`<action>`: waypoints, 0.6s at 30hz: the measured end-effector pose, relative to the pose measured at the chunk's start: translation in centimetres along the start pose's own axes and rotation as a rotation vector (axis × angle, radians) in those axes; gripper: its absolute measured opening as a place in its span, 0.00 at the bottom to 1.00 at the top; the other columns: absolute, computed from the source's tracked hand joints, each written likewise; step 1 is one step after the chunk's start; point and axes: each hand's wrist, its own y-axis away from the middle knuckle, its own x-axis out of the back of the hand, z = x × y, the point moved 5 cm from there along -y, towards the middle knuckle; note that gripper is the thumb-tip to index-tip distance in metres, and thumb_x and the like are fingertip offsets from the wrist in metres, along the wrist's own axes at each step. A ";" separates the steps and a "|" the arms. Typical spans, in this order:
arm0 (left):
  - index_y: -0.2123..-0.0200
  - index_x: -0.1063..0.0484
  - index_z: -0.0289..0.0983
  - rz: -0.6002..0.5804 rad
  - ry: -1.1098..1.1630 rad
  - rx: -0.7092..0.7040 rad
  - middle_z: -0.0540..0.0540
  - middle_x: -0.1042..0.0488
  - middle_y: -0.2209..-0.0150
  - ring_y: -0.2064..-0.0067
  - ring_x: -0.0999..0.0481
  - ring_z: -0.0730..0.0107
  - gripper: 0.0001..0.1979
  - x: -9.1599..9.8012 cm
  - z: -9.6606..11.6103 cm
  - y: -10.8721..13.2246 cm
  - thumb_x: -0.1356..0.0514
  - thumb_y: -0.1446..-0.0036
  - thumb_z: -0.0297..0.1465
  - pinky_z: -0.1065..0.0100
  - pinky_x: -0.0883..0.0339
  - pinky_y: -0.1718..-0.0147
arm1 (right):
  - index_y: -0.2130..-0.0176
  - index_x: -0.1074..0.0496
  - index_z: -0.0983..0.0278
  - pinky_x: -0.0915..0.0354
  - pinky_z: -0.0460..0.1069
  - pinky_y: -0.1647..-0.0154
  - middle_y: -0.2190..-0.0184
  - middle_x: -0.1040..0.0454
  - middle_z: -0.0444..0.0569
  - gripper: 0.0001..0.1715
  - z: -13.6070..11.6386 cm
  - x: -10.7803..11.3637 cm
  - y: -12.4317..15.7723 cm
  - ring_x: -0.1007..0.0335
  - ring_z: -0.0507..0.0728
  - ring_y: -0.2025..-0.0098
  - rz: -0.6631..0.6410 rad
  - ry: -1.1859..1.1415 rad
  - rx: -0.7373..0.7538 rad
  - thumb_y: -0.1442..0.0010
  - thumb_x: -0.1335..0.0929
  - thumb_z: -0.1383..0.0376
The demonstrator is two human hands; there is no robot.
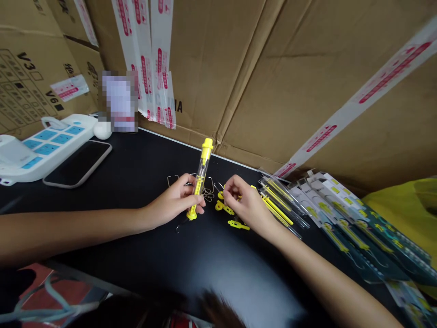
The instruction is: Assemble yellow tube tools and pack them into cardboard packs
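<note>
One clear tube (203,167) with yellow ends, leaning, gripped in your left hand (179,198).
Yellow insert (198,184) shows through its wall. Your right hand (246,202) draws its fingertips together beside small yellow pieces (239,225); whether it holds anything cannot be told.

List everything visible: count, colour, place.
Table: one, black, below
Cardboard: several panels, brown, rear
Tape: several, white-red, on cardboard
Blurred patch: one, pale, left
Power strip: one, white, left
Phone: one, black, left
Round object: one, white, behind phone
Tube: one, clear-yellow, centre
Bent wires: several, metallic, behind tube
Parts: several, yellow, right of tube
Sleeves: several, clear-yellow, right
Packages: several, green-white, right
Sheeting: one, yellow, far right
Tubing: some, pale, bottom left
Left hand: one, around tube
Right hand: one, beside parts
</note>
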 end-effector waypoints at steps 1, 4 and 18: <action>0.62 0.44 0.39 -0.015 -0.019 -0.032 0.54 0.30 0.72 0.72 0.26 0.75 0.10 -0.3 0.1 -0.4 0.42 0.42 0.29 0.72 0.35 0.73 | 0.68 0.41 0.61 0.44 0.44 0.75 0.78 0.36 0.39 0.06 0.2 0.1 0.6 0.39 0.50 0.76 -0.002 -0.112 -0.007 0.38 0.38 0.64; 0.63 0.46 0.40 -0.054 -0.037 -0.085 0.58 0.37 0.76 0.78 0.36 0.81 0.09 -1.1 -0.4 -1.1 0.44 0.42 0.29 0.75 0.41 0.79 | 0.69 0.41 0.62 0.44 0.44 0.76 0.79 0.38 0.38 0.10 1.0 0.0 2.3 0.42 0.48 0.78 -0.022 -0.336 -0.044 0.37 0.37 0.62; 0.59 0.41 0.37 -0.252 -0.001 -0.035 0.52 0.31 0.68 0.76 0.31 0.81 0.10 -2.7 -1.7 0.3 0.46 0.38 0.37 0.74 0.38 0.76 | 0.72 0.42 0.62 0.48 0.44 0.78 0.85 0.40 0.35 0.17 1.2 0.2 4.5 0.49 0.47 0.83 0.115 -0.515 -0.053 0.33 0.39 0.57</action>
